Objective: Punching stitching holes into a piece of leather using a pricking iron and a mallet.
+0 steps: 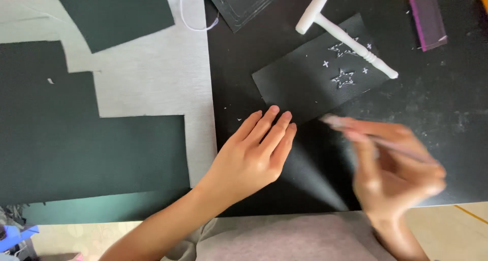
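**Hands at the near edge of the black mat**

Left hand laid flat and open on the black cutting mat, fingers together, tips just short of the near corner of a small black card. Right hand blurred, closed around a thin pen-like tool, tip aimed toward the card's near edge; contact with the card impossible to tell. Card set toward the far right of the mat, marked with pale star and cross shapes. White T-handled mallet lying across the card's far corner. Purple translucent block at the mat's far right. Dark green sheets spread over grey cloth beyond the mat's left edge.
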